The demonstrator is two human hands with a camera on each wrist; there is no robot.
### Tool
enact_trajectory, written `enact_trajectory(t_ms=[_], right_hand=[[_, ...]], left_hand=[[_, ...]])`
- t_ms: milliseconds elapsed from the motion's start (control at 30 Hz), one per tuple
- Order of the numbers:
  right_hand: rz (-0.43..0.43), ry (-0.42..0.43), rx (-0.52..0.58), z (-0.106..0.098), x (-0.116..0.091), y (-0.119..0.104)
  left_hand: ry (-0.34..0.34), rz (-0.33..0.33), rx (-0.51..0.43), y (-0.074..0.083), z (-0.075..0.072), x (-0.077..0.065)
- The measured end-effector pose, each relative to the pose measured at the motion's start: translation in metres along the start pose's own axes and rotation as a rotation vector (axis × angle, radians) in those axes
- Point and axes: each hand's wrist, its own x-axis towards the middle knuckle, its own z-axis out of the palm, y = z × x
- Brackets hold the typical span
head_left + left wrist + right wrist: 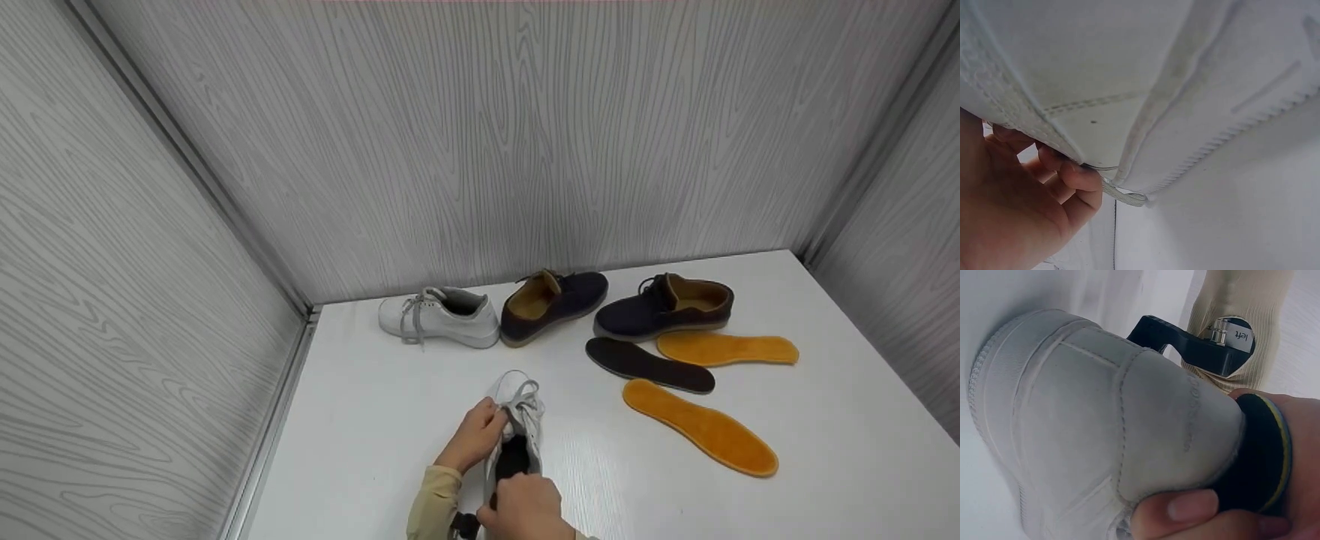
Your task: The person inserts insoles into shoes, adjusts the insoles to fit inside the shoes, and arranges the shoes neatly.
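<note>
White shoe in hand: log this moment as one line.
left hand: holds white shoe beside laces | right hand: grips dark insole | insole: sticking out at shoe's heel

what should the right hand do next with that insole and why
Probably ease the dark insole forward and down into the white shoe with the right hand: its heel end sticks out past the back of the shoe, while the left hand holds the shoe near the laces, which should help steady it.
</note>
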Motion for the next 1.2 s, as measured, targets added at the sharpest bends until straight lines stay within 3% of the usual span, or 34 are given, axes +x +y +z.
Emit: enact_trajectory(t_ms=[167, 400, 533, 767, 1000, 1200], right_hand=[[0.001, -0.06, -0.016, -0.002, -0.005, -0.002], [-0.019, 0.005, -0.015, -0.002, -0.008, -0.004], [-0.013, -0.04, -0.046, -0.003, -0.005, -0.004], [-0.047, -0.094, -0.186, -0.005, 0.002, -0.007], [-0.217, -0.056, -0.435, -0.001, 0.007, -0.011], [-0.151, 0.015, -0.319, 0.006, 0.012, -0.008]], left_hand=[[-0.005, -0.004, -0.006, -0.004, 0.002, -0.002], [0.004, -0.001, -0.03, -0.002, 0.004, -0.002], [0.01, 0.009, -0.033, 0.0, 0.005, 0.001], [0.024, -0.016, -0.045, 0.0, 0.006, 0.001], [0.046, 0.009, -0.023, 0.0, 0.004, -0.001], [0.056, 0.002, -0.024, -0.001, 0.004, -0.001]])
